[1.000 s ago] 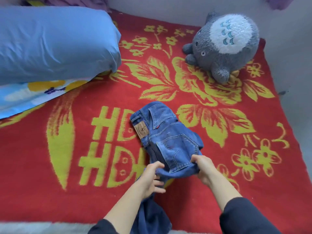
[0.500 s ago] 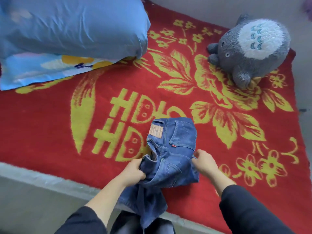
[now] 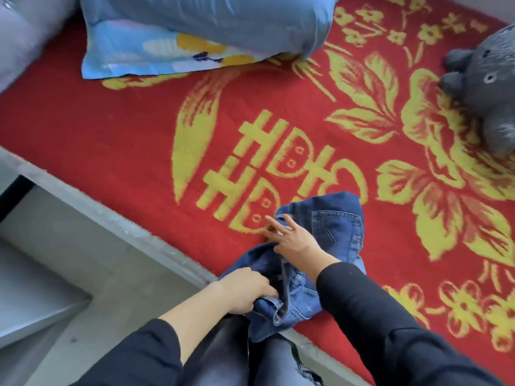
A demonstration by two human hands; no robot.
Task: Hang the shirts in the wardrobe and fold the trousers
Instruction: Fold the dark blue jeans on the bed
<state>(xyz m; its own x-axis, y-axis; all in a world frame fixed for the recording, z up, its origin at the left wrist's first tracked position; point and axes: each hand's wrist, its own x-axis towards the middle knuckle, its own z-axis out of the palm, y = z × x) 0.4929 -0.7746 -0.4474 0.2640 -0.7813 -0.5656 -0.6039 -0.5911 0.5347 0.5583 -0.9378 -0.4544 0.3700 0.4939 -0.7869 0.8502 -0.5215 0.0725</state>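
Note:
A pair of blue jeans point(image 3: 338, 227) lies bunched in a partly folded heap on the red and yellow blanket point(image 3: 139, 140), close to the bed's near edge. My left hand point(image 3: 246, 289) grips the near fold of denim at the bed edge, fingers curled into the cloth. My right hand point(image 3: 291, 236) lies across the upper part of the jeans with its fingers spread and straight, pressing the fabric down. A loose end of denim hangs over the edge toward my legs.
A blue pillow point(image 3: 195, 26) with a flower print sits at the back of the bed. A grey plush toy point(image 3: 485, 84) rests at the far right. The grey bed frame edge point(image 3: 92, 207) runs diagonally, with pale floor point(image 3: 41, 274) to the left.
The view has swung left and down. My right hand let go of the jeans' right side and moved across onto their top, fingers spread. My left hand keeps its grip on the near fold.

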